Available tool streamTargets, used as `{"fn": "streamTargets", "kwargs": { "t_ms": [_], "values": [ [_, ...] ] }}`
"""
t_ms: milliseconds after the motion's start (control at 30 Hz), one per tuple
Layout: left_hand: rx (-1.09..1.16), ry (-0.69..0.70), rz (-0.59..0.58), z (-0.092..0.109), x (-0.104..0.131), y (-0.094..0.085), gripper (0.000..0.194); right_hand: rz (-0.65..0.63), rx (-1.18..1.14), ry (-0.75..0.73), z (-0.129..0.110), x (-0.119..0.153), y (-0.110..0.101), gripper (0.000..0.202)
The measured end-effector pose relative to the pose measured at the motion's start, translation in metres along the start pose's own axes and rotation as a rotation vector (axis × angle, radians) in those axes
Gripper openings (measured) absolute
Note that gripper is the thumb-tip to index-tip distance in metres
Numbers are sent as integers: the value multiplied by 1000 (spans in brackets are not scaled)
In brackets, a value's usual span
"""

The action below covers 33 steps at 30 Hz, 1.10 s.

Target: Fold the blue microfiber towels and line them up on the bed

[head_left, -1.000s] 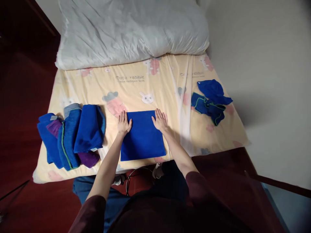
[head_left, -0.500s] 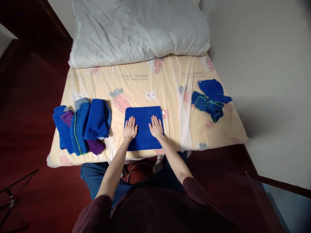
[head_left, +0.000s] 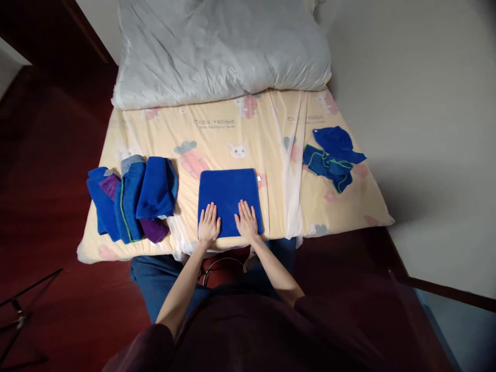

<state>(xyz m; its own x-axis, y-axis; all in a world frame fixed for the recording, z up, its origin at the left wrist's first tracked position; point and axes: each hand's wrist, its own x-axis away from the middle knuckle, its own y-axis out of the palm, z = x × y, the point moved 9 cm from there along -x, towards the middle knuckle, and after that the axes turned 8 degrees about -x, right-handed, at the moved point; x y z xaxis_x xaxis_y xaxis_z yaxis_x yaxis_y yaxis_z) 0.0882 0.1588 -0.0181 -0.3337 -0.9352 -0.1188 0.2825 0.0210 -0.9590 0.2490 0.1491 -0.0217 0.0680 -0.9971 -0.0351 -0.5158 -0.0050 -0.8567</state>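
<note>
A blue cloth [head_left: 228, 186] lies spread flat near the front edge of the bed, with a small white tag at its right side. My left hand [head_left: 209, 223] rests palm down on its lower left part, fingers stretched out. On the lower right part lies my right hand [head_left: 247, 221], also flat with its fingers apart. Neither hand grips anything. To the left sits a group of folded cloths [head_left: 155, 188] in blue, purple and grey, one with a green edge. Crumpled blue cloths [head_left: 333, 155], one edged in green, lie to the right.
The bed [head_left: 232, 150] has a yellow sheet printed with rabbits and carrots. A bulky grey-white quilt [head_left: 225, 51] covers its far end. A pale wall [head_left: 418, 129] runs along the right. Thin black stand legs [head_left: 19, 315] are on the floor at lower left.
Both hands have slid toward me over the blue cloth, from its middle to its near part. The cloth stays flat, and the other cloths lie as before.
</note>
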Motion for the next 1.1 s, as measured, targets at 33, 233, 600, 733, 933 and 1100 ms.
{"fn": "streamTargets", "kwargs": {
  "t_ms": [33, 233, 600, 733, 933, 1100],
  "values": [
    [-1, -17, 15, -10, 7, -3, 64, 30, 6, 26, 15, 6, -10, 62],
    [18, -51, 70, -10, 22, -18, 66, 143, 52, 117, 27, 17, -27, 63],
    [-55, 4, 95, -18, 84, -12, 68, 82, -32, -66, 26, 76, -15, 65],
    [-41, 18, 113, -43, 111, -19, 67, 157, -46, -62, 67, 101, -38, 62],
    [-12, 39, 152, -53, 120, -35, 64, 312, -119, -151, 69, 127, -68, 55],
    [-40, 175, -35, -33, 95, -22, 55, 209, -104, -206, 49, 114, -55, 47]
  ]
}}
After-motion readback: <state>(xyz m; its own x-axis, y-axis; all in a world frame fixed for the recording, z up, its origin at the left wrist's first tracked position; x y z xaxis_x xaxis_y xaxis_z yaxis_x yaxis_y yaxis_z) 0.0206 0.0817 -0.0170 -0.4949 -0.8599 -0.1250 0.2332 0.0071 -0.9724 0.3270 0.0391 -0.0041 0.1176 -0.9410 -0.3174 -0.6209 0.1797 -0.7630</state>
